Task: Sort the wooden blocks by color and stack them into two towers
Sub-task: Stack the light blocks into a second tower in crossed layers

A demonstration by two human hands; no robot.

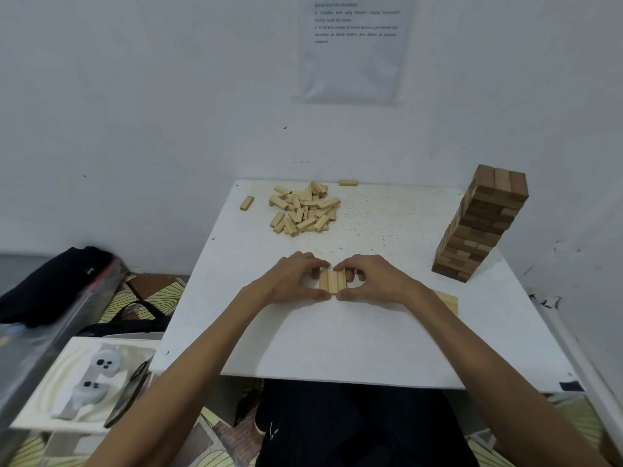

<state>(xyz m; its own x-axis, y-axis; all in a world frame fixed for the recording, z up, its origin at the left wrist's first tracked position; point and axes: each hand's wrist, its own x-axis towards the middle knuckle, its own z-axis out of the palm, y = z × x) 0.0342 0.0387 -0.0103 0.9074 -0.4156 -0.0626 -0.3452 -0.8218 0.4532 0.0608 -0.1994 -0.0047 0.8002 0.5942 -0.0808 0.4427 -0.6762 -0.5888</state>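
While both arms stretch across the desk (337,352), the L hand (293,278) and R hand (374,279) meet near its middle. They cup, from either side, a row (332,281) of three pale blocks lying flat, side by side. Each grip is clamped on it: thumbs at the near ends, fingers curled over the far ends, squaring it up. Looks like the 1st layer of the pale tower, i.e. that tower is barely begun. Just R of the hands, partly under the R forearm (472,335), lies a slab (446,299) of more pale blocks; can't tell how many.

Further back on the R stands the dark tower (482,224), tall, prob. done or nearly so, w/ a visible twist and lean. Toward the far edge, L of centre, sits the pile (303,210) of loose pale blocks. One stray (246,202) lies to its L and a 2nd stray (348,182) at the far edge itself.

Risks, as I judge them:
- An uneven squeeze could fan the row or pop the middle block up. That gives a crooked base, worse w/ each layer.
- The R forearm could drag the slab when it lifts.
- Biggest worry is the dark tower. A knock to the desk, or an elbow swung wide en route to the pile, could bring it down, esp. given the lean.
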